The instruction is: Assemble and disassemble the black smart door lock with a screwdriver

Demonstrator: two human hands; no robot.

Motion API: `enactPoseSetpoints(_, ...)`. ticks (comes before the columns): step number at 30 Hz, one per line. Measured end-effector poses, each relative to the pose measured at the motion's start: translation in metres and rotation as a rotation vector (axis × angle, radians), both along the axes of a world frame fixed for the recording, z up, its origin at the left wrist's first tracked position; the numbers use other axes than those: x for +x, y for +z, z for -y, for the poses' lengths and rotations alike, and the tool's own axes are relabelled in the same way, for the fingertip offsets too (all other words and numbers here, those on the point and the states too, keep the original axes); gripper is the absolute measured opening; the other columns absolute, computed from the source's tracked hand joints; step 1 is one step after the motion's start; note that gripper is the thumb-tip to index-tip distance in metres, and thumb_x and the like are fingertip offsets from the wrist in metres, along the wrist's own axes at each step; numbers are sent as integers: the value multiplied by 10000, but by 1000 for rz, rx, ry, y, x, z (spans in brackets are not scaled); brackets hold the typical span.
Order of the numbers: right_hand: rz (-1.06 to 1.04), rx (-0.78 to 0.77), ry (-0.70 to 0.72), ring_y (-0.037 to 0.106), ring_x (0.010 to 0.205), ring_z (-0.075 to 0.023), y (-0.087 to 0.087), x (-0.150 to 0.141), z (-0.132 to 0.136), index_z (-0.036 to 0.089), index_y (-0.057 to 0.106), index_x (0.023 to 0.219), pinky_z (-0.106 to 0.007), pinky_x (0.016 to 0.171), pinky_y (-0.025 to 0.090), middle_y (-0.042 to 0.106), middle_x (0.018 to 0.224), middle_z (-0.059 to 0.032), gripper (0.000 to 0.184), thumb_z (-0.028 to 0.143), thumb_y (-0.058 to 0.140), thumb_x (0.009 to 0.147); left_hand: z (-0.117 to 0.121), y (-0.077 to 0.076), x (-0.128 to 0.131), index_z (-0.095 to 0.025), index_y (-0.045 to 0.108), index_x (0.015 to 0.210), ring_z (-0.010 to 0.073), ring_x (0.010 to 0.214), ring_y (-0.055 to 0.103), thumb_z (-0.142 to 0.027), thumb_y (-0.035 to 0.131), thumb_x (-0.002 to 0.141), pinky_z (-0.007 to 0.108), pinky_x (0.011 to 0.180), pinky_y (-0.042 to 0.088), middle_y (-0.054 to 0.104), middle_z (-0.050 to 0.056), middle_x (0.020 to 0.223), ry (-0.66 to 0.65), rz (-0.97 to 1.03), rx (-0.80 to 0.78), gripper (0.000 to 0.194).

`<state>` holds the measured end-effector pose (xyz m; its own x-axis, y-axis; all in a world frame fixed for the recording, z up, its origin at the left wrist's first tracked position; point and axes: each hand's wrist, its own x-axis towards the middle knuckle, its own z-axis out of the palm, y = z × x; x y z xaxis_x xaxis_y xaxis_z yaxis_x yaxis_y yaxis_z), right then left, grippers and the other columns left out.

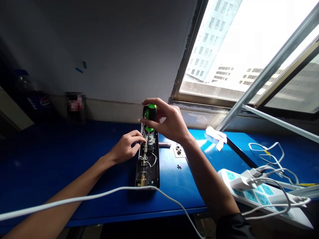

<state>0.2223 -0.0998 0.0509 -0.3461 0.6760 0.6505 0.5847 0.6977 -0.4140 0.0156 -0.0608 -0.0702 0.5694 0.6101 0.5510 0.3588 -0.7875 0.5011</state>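
A long, narrow black housing (155,172), open on top, lies lengthwise on the blue table with metal mechanism parts and a white wire inside. My right hand (169,121) is closed around a green and black screwdriver (151,114) held upright, its shaft pointing down into the far half of the housing. Beside the shaft, my left hand (128,144) reaches over the housing's left edge with bent fingers, the fingertips at the metal parts. Whatever they pinch is too small to make out. Small dark screws (179,167) lie to the right of the housing.
The blue table (104,192) meets a wall and window. A white cable (107,192) crosses in front of the housing. At right are a power strip (251,194) with plugs, crumpled white paper (216,136) and a metal bar (264,63). A bottle (37,99) stands far left.
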Motion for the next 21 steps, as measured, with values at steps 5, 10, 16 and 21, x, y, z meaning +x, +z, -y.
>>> enactPoseSetpoints(5,-25,20,33,501,626,-81,-3,-2,-2,230,645,1273,-216,660,467,634,843,42,412,377,763,906,-3,-1,-1,-176,763,1015,186,954,681,-82,517,868,304,883,548,706,60,1058,-12,10,21,302)
enactPoseSetpoints(10,-12,12,38,512,633,-82,-3,-3,-1,229,639,1282,-207,665,465,636,812,48,414,362,756,908,-3,1,-1,-177,762,992,185,951,691,-76,531,854,297,872,555,722,54,1044,-34,5,4,287)
enactPoseSetpoints(16,-60,54,37,463,598,-73,-3,-2,-4,222,650,1268,-202,621,439,575,739,75,409,330,774,893,-3,-1,-3,-168,767,1001,186,947,698,-70,537,854,299,874,557,729,62,1037,-47,5,8,289)
enactPoseSetpoints(21,-113,128,61,437,578,-71,-7,-2,-8,210,677,1217,-217,584,419,553,702,82,390,303,805,861,-4,-2,-4,-159,769,1018,183,923,696,-54,528,847,300,839,563,728,66,1031,-70,21,17,314)
